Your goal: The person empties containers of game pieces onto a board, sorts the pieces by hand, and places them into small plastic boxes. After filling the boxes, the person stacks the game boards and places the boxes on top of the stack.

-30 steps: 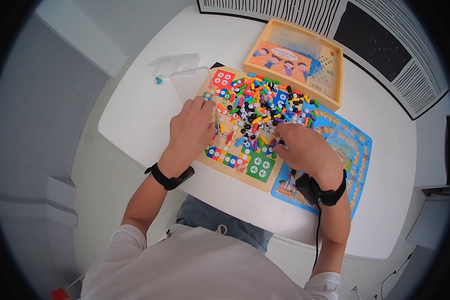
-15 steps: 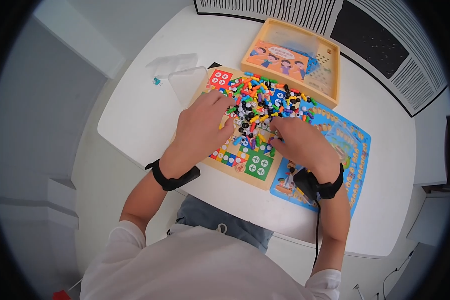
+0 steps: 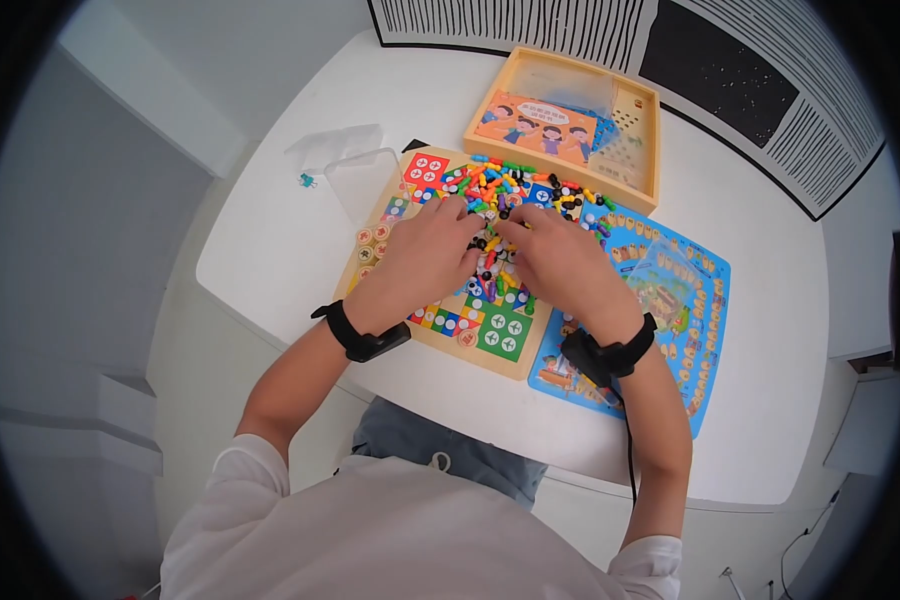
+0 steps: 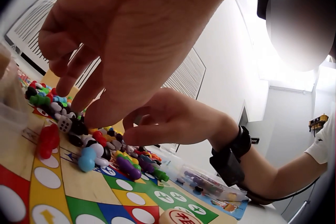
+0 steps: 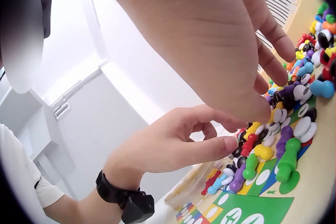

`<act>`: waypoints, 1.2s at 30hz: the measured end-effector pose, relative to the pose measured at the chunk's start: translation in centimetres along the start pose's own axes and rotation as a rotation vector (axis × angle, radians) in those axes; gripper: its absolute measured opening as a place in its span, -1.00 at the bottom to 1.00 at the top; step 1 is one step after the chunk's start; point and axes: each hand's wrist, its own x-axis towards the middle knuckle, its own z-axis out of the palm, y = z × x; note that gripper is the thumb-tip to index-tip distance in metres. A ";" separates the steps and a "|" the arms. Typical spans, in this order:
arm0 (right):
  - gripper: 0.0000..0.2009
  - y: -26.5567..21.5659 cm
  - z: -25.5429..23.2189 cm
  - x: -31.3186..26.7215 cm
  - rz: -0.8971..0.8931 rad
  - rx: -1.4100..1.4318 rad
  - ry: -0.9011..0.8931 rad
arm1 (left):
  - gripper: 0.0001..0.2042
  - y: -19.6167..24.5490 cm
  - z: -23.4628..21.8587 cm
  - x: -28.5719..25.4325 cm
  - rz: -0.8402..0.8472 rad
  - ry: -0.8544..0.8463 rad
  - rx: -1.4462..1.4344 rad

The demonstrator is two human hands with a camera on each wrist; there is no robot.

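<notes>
Colourful pegs and black and white pieces lie in a loose pile (image 3: pixel 490 270) on a wooden game board (image 3: pixel 485 362). Over the pile's left side is the left hand (image 3: pixel 420 255), fingers bent downward and apart, at the pieces. The right hand (image 3: pixel 565 265) is close beside it, its fingertips among the pieces. In the left wrist view a white die (image 4: pixel 64 124) and a red peg (image 4: pixel 49 141) lie below the left hand. A green peg (image 5: pixel 288 161) lies on the board in the right wrist view. Neither hand shows a piece in its grip; the fingertips are partly hidden.
A wooden box (image 3: pixel 653 150) with an orange booklet (image 3: pixel 535 128) stands behind the board. Clear plastic containers (image 3: pixel 355 180) and a teal clip (image 3: pixel 308 181) are at the left. A blue illustrated board (image 3: pixel 705 300) adjoins on the right, with a clear lid on it.
The left hand has left the clear container's edge and moved right over the pile. The right hand has moved left, so the two are now close together. The head view has shifted slightly.
</notes>
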 end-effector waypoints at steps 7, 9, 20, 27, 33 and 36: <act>-0.67 0.4 0.8 -0.6 -0.044 -0.047 -0.054 | -0.74 0.0 -0.1 0.3 0.012 -0.078 -0.036; -0.68 0.6 0.6 -0.6 -0.033 -0.084 -0.091 | -0.75 -0.3 0.3 0.0 0.007 -0.071 -0.024; -0.85 -0.5 -0.5 -0.4 0.055 -0.022 -0.196 | -0.81 -0.3 0.7 -0.1 0.034 -0.004 -0.030; -0.89 -0.2 -1.1 -0.5 0.106 -0.084 -0.205 | -0.79 -0.3 0.6 -0.4 -0.019 0.049 0.033; -0.88 -0.1 -1.1 -0.5 0.085 -0.051 -0.175 | -0.75 0.1 1.2 0.2 0.093 0.022 -0.024; -0.88 -0.2 -1.2 -0.5 0.114 -0.029 -0.185 | -0.74 0.1 1.3 0.3 0.112 0.038 0.024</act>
